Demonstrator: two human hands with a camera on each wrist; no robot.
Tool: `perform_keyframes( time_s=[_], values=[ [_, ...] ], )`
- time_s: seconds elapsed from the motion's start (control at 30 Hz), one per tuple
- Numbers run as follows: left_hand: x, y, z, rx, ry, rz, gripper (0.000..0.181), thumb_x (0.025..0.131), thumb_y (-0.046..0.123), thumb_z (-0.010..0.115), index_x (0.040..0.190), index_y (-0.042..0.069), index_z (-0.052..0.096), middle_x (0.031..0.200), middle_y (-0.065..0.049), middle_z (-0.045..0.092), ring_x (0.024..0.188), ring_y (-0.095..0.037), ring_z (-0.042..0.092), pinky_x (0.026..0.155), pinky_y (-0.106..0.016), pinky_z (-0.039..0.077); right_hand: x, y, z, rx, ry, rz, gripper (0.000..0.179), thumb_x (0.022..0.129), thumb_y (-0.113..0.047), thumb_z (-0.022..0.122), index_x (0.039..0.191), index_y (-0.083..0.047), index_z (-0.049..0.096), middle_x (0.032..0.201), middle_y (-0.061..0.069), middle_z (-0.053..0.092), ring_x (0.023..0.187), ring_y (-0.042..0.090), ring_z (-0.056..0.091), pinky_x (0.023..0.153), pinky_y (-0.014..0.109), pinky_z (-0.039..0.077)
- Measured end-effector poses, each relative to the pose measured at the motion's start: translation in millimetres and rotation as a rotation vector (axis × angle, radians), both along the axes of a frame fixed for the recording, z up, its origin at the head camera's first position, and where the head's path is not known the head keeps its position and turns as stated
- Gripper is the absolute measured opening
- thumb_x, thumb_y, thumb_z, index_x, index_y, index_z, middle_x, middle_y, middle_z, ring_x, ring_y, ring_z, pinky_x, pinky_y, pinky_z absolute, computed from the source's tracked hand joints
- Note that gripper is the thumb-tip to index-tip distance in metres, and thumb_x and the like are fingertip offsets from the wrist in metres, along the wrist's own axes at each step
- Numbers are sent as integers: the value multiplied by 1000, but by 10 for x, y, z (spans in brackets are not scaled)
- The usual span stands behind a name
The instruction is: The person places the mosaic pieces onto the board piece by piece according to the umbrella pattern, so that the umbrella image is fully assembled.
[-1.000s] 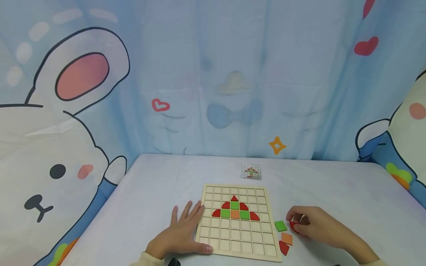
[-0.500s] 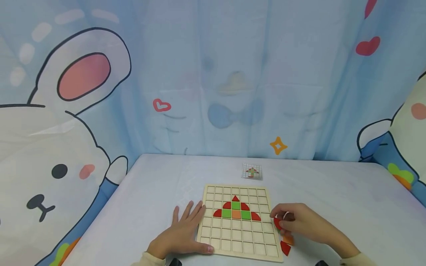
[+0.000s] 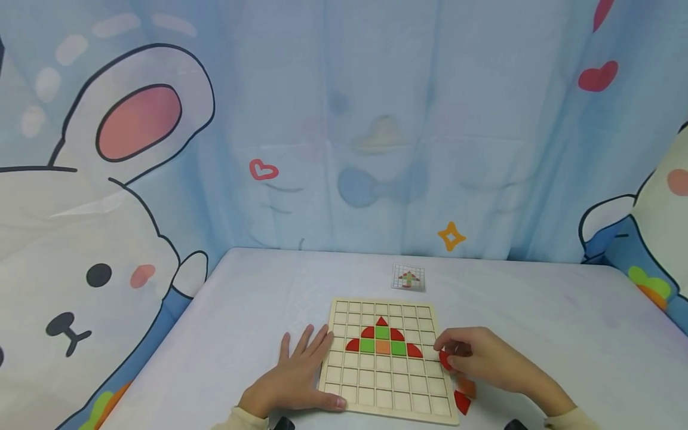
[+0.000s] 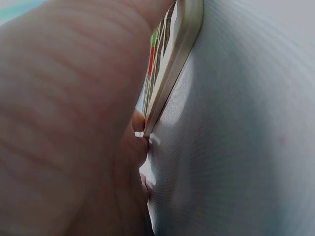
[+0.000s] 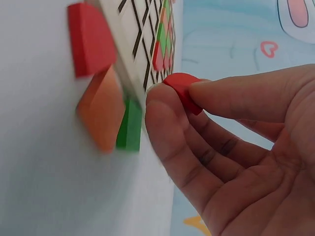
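Head; held red tile (image 3: 445,361) partly hidden

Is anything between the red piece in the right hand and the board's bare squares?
Nothing visible: the right hand pinches the red piece by the right edge of the board. The orange piece and green piece lie beside the board.

1. The red piece (image 5: 183,88) I pinch looks smooth and matt; whether painted wood or plastic, I cannot tell.
2. Near it, the loose red piece (image 5: 92,42), orange piece (image 5: 103,110) and green piece (image 5: 130,127) share that flat, even finish.
3. My board (image 3: 394,397) looks like pale, unglossed wood.
4. White cloth (image 4: 236,147) covers my table, finely ribbed close up.
5. The backdrop (image 3: 473,107) is softly creased fabric, faintly shiny.
6. My sleeve (image 3: 244,419) is matt cloth.
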State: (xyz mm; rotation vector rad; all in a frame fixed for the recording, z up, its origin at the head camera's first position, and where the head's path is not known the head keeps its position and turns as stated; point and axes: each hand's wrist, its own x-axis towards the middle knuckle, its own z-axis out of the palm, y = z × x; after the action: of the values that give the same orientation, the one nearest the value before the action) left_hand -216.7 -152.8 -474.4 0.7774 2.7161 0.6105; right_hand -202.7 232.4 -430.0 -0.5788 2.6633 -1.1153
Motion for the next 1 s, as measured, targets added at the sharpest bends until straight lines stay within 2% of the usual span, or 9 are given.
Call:
perform_keyframes(
  time_s=[0.2, 0.33, 0.57, 0.87, 1.0],
  values=[
    [-2, 8, 4, 0, -4, 5, 125, 82, 74, 78, 172, 8, 20, 180, -9, 11, 164, -37, -2, 120, -74, -9, -1, 140, -54, 34, -38, -107, 20, 94, 4, 72, 110, -6, 75, 88, 0, 64, 81, 22, 59, 66, 28, 56],
    [-3, 4, -5, -4, -6, 4, 125, 83, 75, 77, 172, 8, 20, 180, -9, 11, 164, -37, -2, 119, -74, -9, -11, 224, -101, 85, -56, -162, 18, 93, 5, 73, 106, -7, 75, 87, 0, 64, 82, 21, 58, 67, 29, 57],
    [3, -10, -14, -3, -7, 8, 125, 83, 75, 77, 172, 8, 20, 180, -10, 11, 164, -38, -2, 119, -74, -9, -6, 331, -141, 161, -56, -198, 16, 91, 5, 75, 103, -7, 75, 86, -1, 63, 81, 20, 57, 70, 31, 56],
    [3, -4, -14, -2, -7, 4, 125, 83, 74, 77, 172, 7, 20, 180, -9, 10, 164, -38, -2, 119, -74, -9, 0, 298, -109, 154, 24, -147, 15, 91, -2, 79, 103, -9, 75, 86, -4, 62, 81, 17, 56, 68, 28, 52],
    [3, 5, -17, 2, -7, 1, 125, 83, 74, 77, 172, 7, 19, 180, -9, 10, 164, -37, -2, 119, -74, -9, -32, 268, -114, 156, 67, -64, 17, 88, -7, 84, 103, -11, 76, 94, -6, 63, 87, 16, 55, 74, 30, 52]
  ],
)
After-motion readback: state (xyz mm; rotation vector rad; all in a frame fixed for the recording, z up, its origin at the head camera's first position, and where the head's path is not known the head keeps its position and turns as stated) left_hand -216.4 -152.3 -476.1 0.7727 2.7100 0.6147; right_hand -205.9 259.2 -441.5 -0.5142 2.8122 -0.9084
